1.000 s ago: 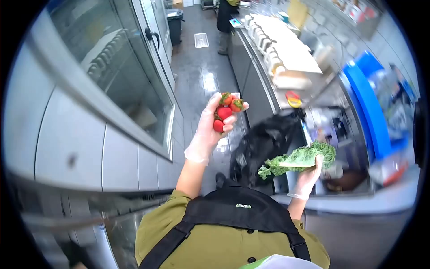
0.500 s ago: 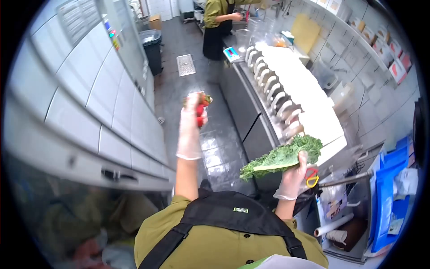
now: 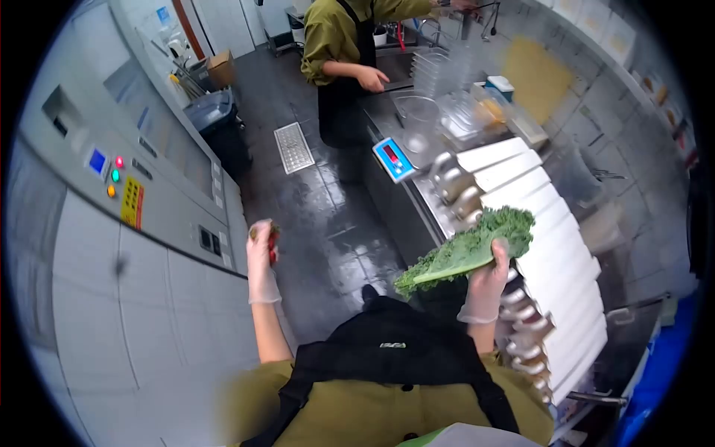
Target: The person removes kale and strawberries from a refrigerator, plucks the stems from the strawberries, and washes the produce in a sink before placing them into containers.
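Observation:
My left hand (image 3: 261, 257), in a clear glove, is closed around small red items with some green (image 3: 274, 244), probably strawberries, partly hidden by the fingers. It is over the dark tiled floor, close to the pale cabinet wall. On the right, my gloved right hand (image 3: 489, 279) grips a large curly kale leaf (image 3: 465, 253) by its thick end. The leaf points left and hangs in front of the row of white-lidded containers (image 3: 555, 246) on the counter.
A person (image 3: 346, 74) in a dark apron works at the counter ahead. A blue scale (image 3: 394, 159) and clear plastic tubs (image 3: 432, 74) are on that counter. A control panel (image 3: 112, 175) is on the left; a dark bin (image 3: 212, 115) and a floor drain (image 3: 294, 147) lie ahead.
The view has moved forward along the aisle, so the scale and the other person appear nearer. My left hand has shifted left and lower. My right hand still holds the kale leaf.

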Motion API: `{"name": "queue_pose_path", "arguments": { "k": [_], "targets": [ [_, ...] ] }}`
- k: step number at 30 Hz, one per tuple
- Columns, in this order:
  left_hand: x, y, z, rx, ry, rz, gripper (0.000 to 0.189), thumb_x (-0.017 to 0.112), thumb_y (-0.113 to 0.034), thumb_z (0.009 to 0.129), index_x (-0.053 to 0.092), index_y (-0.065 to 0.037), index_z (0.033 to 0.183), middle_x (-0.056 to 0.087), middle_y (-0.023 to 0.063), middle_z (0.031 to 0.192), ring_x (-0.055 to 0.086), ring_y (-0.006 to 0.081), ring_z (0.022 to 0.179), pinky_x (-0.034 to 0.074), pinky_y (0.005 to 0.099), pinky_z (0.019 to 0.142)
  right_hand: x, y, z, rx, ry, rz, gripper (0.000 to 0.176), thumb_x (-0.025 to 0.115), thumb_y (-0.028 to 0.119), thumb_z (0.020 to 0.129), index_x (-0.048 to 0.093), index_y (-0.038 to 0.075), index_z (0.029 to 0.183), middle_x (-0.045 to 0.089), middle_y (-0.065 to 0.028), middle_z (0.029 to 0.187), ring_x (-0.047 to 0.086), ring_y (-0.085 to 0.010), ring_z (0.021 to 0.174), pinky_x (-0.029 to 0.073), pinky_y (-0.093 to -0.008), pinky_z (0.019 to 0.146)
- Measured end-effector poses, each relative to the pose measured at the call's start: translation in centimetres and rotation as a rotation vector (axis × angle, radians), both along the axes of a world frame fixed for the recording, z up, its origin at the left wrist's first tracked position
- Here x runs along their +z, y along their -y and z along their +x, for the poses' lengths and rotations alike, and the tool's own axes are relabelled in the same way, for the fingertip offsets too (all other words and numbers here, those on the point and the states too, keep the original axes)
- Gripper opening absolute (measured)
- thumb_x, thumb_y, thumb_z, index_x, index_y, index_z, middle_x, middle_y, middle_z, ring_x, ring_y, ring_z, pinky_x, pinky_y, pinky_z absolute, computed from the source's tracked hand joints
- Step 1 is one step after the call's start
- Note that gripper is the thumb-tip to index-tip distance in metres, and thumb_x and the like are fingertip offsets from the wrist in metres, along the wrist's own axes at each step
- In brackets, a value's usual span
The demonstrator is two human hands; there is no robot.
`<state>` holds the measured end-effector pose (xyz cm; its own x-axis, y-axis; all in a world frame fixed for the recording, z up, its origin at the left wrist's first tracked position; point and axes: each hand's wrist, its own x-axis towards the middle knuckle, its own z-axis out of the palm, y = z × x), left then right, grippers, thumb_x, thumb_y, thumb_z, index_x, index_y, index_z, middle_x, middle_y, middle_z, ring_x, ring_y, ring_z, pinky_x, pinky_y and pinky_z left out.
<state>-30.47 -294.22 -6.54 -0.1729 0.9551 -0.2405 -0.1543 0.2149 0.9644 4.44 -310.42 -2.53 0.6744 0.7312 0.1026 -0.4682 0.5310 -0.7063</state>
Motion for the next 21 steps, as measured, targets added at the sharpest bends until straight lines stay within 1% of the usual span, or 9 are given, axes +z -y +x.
{"name": "queue_pose_path", "arguments": {
  "k": [2, 4, 5, 6, 8, 10, 12, 17, 21],
  "targets": [
    [-0.5, -3.6, -1.7, -0.161, 0.587, -0.069, 0.036, 0.047, -0.042, 0.09, 0.054, -0.009, 0.101, 0.063, 0.0104, 0.089, 0.038, 0.0041, 0.048, 0.028, 0.0155, 0.038, 1.1, -6.7, -0.2, 0.048, 0.102, -0.01, 0.024, 0.046, 0.01, 0.086, 0.051, -0.004, 0.106, 0.054, -0.0129, 0.108, 0.054, -0.02, 0.101, 0.043, -0.0338, 0.091],
    [-2.6, -6.6, -2.6, -0.035, 0.097, -0.038, 0.032, 0.051, -0.039, 0.089, 0.056, -0.009, 0.099, 0.06, 0.0058, 0.078, 0.039, 0.0051, 0.047, 0.029, 0.018, 0.038, 2.1, -12.5, -0.1, 0.138, -0.195, 0.056, 0.018, 0.05, -0.003, 0.084, 0.054, 0.001, 0.101, 0.057, -0.0142, 0.106, 0.056, -0.0223, 0.1, 0.047, -0.034, 0.083],
    [-5.4, -8.5, -3.5, -0.002, -0.233, -0.004, 0.031, 0.053, -0.037, 0.089, 0.057, -0.007, 0.098, 0.058, 0.0044, 0.074, 0.041, 0.0062, 0.048, 0.032, 0.0193, 0.04, 1.2, -14.7, 0.1, 0.047, 0.311, -0.029, 0.024, 0.051, -0.008, 0.081, 0.054, 0.003, 0.102, 0.058, -0.0144, 0.104, 0.057, -0.0227, 0.098, 0.048, -0.0338, 0.082],
    [-5.4, -9.8, -3.6, 0.093, -0.171, -0.048, 0.029, 0.055, -0.036, 0.088, 0.057, -0.008, 0.095, 0.055, 0.0024, 0.071, 0.041, 0.0061, 0.047, 0.032, 0.0195, 0.039, 0.4, -16.9, 0.3, -0.155, 0.763, -0.107, 0.031, 0.052, -0.013, 0.078, 0.055, 0.005, 0.103, 0.059, -0.0146, 0.103, 0.058, -0.0231, 0.096, 0.048, -0.0336, 0.082],
    [-3.5, -12.9, -2.9, 0.108, 0.066, -0.165, 0.028, 0.058, -0.038, 0.085, 0.056, -0.01, 0.087, 0.052, -0.002, 0.067, 0.04, 0.0058, 0.045, 0.032, 0.0196, 0.039, 0.0, -20.5, 0.8, -0.117, 0.557, -0.155, 0.032, 0.051, -0.001, 0.079, 0.049, 0.002, 0.111, 0.056, -0.0142, 0.108, 0.055, -0.0245, 0.1, 0.044, -0.036, 0.089],
    [-4.6, -17.3, -2.6, 0.085, 0.033, -0.221, 0.026, 0.059, -0.037, 0.085, 0.055, -0.011, 0.086, 0.052, -0.0024, 0.066, 0.04, 0.0058, 0.045, 0.031, 0.0197, 0.039, 1.4, -23.4, 0.9, 0.079, -0.027, -0.032, 0.047, 0.051, 0.015, 0.082, 0.04, -0.002, 0.124, 0.052, -0.0149, 0.117, 0.053, -0.028, 0.105, 0.041, -0.0406, 0.094],
    [-4.0, -21.9, -0.5, 0.089, -0.077, -0.26, 0.025, 0.059, -0.037, 0.084, 0.054, -0.013, 0.087, 0.051, -0.0024, 0.064, 0.04, 0.0061, 0.044, 0.031, 0.02, 0.038, 1.0, -25.7, 1.3, 0.01, -0.039, -0.023, 0.05, 0.052, 0.017, 0.082, 0.039, 0.0, 0.127, 0.051, -0.0167, 0.119, 0.053, -0.0275, 0.104, 0.041, -0.0406, 0.093],
    [-5.6, -36.7, 1.9, -0.273, -0.078, -0.266, 0.023, 0.057, -0.032, 0.087, 0.056, -0.01, 0.093, 0.05, -0.0009, 0.062, 0.036, 0.0062, 0.038, 0.028, 0.0206, 0.034, -0.5, -31.5, 1.3, -0.374, -0.123, -0.025, 0.055, 0.054, 0.019, 0.081, 0.036, 0.003, 0.13, 0.05, -0.019, 0.122, 0.053, -0.0283, 0.102, 0.043, -0.04, 0.091],
    [-4.7, -45.5, 5.0, -0.555, -0.092, -0.243, 0.028, 0.059, -0.036, 0.086, 0.057, -0.01, 0.097, 0.051, -0.0005, 0.067, 0.034, 0.0053, 0.04, 0.027, 0.0204, 0.036, 2.2, -33.5, 2.4, -0.576, -0.053, 0.075, 0.055, 0.052, 0.02, 0.083, 0.034, 0.002, 0.132, 0.044, -0.0178, 0.129, 0.051, -0.027, 0.108, 0.043, -0.0429, 0.093]
  ]
}}
